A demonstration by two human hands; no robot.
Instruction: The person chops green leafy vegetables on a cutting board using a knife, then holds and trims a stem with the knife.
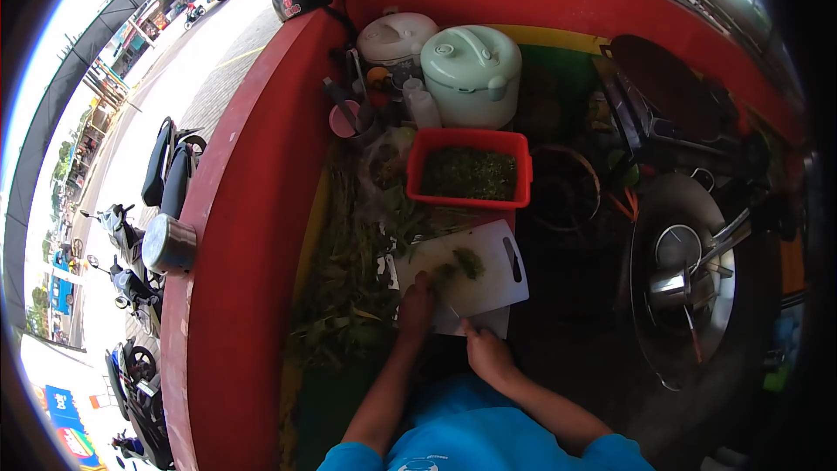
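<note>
Knife (453, 310) and greens (469, 263) at a white cutting board (490, 290)

The right hand (490, 353) is closed around the knife's handle, at the board's near edge; the left hand (417, 310) lies at the board's left side, fingertips close to the greens, though whether they pinch any I cannot tell; the greens sit in a small heap on the board; leafy stalks (349, 314) spread to the left; a wok (689, 201) holding metal utensils is off to the right; beyond the board stands a red tub (466, 201) of green bits; behind it, a pale green cooker (471, 92).
</note>
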